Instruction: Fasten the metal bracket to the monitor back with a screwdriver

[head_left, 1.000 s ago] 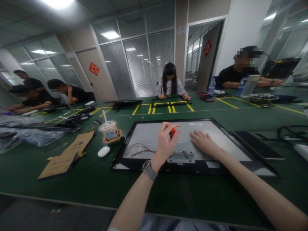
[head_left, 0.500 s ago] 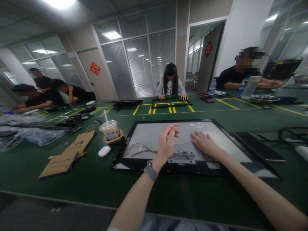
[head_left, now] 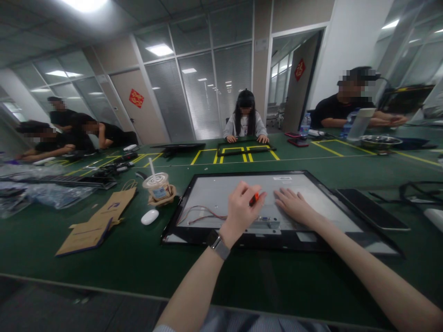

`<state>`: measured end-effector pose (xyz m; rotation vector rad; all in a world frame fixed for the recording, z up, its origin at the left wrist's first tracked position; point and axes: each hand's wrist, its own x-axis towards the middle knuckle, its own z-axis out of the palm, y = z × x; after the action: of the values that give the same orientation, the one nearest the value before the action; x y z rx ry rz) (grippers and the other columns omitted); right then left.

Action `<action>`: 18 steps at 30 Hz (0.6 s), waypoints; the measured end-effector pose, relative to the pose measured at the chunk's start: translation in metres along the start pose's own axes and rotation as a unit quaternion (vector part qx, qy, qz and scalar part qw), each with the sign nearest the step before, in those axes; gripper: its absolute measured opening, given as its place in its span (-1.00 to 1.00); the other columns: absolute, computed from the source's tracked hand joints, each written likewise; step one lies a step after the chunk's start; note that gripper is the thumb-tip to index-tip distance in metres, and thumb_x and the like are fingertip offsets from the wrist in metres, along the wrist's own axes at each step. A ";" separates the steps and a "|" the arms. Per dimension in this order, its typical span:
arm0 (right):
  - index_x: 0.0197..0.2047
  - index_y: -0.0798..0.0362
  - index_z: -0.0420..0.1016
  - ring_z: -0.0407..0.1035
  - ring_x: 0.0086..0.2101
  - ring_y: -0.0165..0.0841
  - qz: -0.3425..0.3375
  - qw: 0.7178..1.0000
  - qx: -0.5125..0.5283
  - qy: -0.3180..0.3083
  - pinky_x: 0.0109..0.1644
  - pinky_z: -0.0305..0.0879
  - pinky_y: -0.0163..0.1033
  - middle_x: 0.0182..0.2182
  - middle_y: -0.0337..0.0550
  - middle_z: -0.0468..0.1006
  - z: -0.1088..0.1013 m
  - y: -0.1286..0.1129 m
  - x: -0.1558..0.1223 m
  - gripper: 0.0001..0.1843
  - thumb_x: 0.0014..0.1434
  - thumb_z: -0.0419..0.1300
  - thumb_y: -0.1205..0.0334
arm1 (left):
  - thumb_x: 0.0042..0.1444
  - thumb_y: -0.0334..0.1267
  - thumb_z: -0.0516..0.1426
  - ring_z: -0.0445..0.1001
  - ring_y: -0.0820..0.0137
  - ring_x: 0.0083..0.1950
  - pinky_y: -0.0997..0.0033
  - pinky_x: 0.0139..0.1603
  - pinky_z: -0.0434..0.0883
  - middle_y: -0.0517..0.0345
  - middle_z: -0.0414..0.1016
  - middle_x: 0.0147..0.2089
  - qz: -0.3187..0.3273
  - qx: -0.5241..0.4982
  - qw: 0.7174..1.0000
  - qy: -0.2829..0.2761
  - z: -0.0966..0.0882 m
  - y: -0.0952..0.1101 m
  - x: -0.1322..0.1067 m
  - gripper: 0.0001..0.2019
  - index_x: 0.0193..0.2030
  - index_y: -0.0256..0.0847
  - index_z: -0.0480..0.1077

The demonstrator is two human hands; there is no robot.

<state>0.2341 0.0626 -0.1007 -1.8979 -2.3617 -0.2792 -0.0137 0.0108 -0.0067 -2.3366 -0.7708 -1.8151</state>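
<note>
A large flat display panel [head_left: 204, 193] with a black frame lies back side up on the green table in front of me. My left hand [head_left: 240, 207], with a watch on its wrist, is closed around a screwdriver [head_left: 254, 198] whose red and black handle end shows; the rest is hidden by the fingers. That hand is above a metal bracket [head_left: 268, 224] with connectors near the panel's front edge. Thin red and black wires [head_left: 197, 213] run across the back on the left. My right hand [head_left: 294, 205] lies flat on the panel, fingers spread.
A drink cup [head_left: 158, 186] in a carton holder, a white mouse [head_left: 150, 217] and a brown paper bag [head_left: 100, 221] are on the left. To the right rests a black slab-like device [head_left: 372, 210]. Several people sit around the table's far side.
My left hand has turned at the wrist, so the screwdriver's red and black handle end now faces me. The right hand stays in place on the panel.
</note>
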 end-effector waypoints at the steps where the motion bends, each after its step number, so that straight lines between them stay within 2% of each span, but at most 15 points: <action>1: 0.41 0.04 0.23 0.13 0.32 0.08 0.001 1.000 0.000 -0.003 0.26 0.15 0.35 0.37 0.19 0.25 -0.001 0.000 0.000 -0.39 0.40 -0.23 0.09 | 0.34 -0.19 0.11 0.33 0.46 -0.40 0.46 -0.37 0.35 0.17 0.32 -0.34 0.004 0.008 1.000 0.002 -0.001 0.000 0.000 -0.81 -0.13 -0.22 0.49; 5: 0.42 0.09 0.22 0.12 0.32 0.09 0.009 1.000 0.001 -0.015 0.27 0.15 0.33 0.37 0.22 0.24 -0.005 -0.002 0.000 -0.38 0.40 -0.23 0.11 | 0.37 -0.20 0.06 0.37 0.43 -0.30 0.42 -0.27 0.38 0.10 0.32 -0.25 -0.016 0.016 1.000 0.014 -0.003 0.001 0.000 -0.78 -0.10 -0.19 0.51; 10: 0.41 0.08 0.22 0.12 0.33 0.06 0.012 1.000 -0.002 -0.016 0.29 0.13 0.33 0.38 0.18 0.24 -0.006 -0.003 -0.001 -0.39 0.41 -0.24 0.10 | 0.38 -0.20 0.07 0.38 0.44 -0.28 0.42 -0.23 0.39 0.10 0.32 -0.23 -0.062 -0.042 0.996 0.054 0.000 0.004 0.002 -0.79 -0.15 -0.21 0.50; 15: 0.41 0.05 0.22 0.11 0.34 0.06 0.014 1.000 0.013 -0.017 0.30 0.11 0.33 0.38 0.17 0.23 -0.006 -0.002 -0.001 -0.38 0.42 -0.25 0.06 | 0.48 -0.17 -0.16 0.42 0.39 -0.29 0.38 -0.23 0.39 0.08 0.43 -0.28 -0.155 -0.123 0.979 0.053 0.003 0.003 0.000 -0.66 -0.10 -0.20 0.40; 18: 0.41 0.04 0.22 0.11 0.34 0.06 0.014 1.000 0.013 -0.021 0.30 0.11 0.32 0.38 0.16 0.23 -0.004 0.000 0.000 -0.38 0.42 -0.26 0.06 | 0.48 -0.14 -0.18 0.43 0.42 -0.33 0.40 -0.28 0.37 0.12 0.44 -0.32 -0.198 -0.157 0.966 0.057 0.003 0.003 -0.001 -0.65 -0.13 -0.19 0.37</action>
<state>0.2336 0.0614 -0.0965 -1.9438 -2.3504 -0.2066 -0.0097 0.0089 -0.0077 -2.3574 -1.0667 -2.3702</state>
